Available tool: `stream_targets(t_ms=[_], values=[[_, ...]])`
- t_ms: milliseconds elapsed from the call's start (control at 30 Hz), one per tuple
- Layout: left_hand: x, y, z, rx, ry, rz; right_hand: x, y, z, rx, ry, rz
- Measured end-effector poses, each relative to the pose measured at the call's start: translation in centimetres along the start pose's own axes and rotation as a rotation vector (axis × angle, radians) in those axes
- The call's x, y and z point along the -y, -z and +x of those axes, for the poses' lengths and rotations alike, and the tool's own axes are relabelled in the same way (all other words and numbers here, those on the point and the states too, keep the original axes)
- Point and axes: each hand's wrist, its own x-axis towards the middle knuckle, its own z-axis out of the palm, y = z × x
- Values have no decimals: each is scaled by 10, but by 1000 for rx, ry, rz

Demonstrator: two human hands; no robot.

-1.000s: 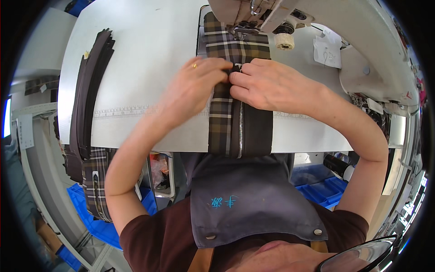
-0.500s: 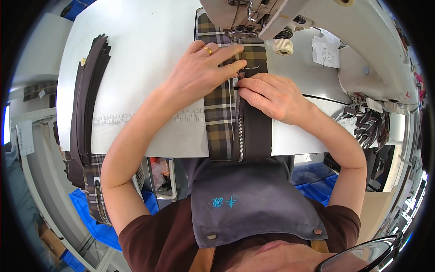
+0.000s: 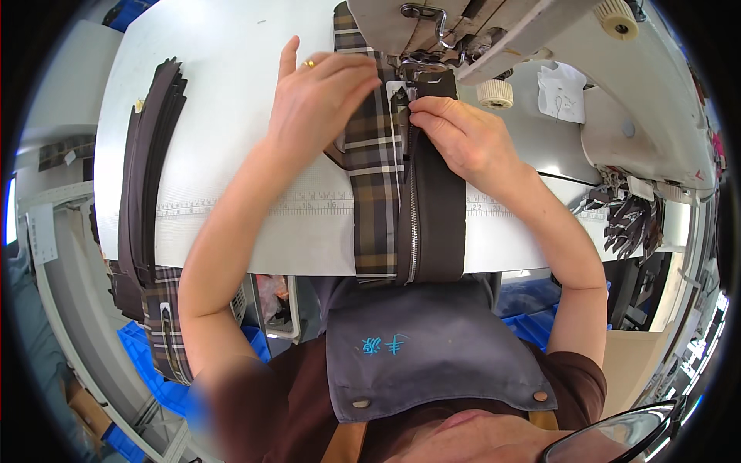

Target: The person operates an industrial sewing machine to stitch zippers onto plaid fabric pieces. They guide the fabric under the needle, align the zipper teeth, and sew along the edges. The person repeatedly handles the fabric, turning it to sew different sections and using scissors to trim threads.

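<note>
A long plaid fabric piece (image 3: 370, 216) with a black panel and metal zipper (image 3: 413, 224) lies lengthwise under the sewing machine's presser foot (image 3: 409, 69). My right hand (image 3: 455, 131) pinches the zipper just in front of the foot, beside a white-edged opening with dark hardware. My left hand (image 3: 328, 96) is over the fabric's left side, slightly blurred, fingers apart and little finger raised, holding nothing visible.
Dark fabric strips (image 3: 150, 162) lie at the table's left, with plaid pieces (image 3: 166, 324) hanging below and blue bins (image 3: 139, 355) underneath. The machine arm (image 3: 633, 116) fills the upper right, near a paper scrap (image 3: 559, 92) and a cluster of small strips (image 3: 633, 220).
My left hand has lifted leftward and upward from the zipper, raising its little finger. My right hand still pinches near the zipper, moved toward the foot. The fabric has shifted slightly.
</note>
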Motion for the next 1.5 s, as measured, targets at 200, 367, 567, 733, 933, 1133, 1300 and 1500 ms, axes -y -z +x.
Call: stream_targets(t_ms=[200,367,567,733,933,1133,1300,1500], values=[[-30,10,-10,91,-68,14,1,0,1,-10,-29,4],[-29,6,-13,114,-70,37,1,0,2,-20,-56,-1],[-24,4,-11,101,-63,60,1,-6,5,-62,-84,-24],[-22,1,-7,120,-65,34,-2,-8,3,-73,-114,-55],[-24,5,-4,173,-104,82,0,-5,3,-25,-146,-61],[-22,5,-8,201,-111,98,2,-8,8,-82,-70,-45],[-16,7,-8,179,-120,65,8,-7,8,-10,-105,-83],[-17,6,-5,182,-136,24,6,-1,3,7,-107,-102]])
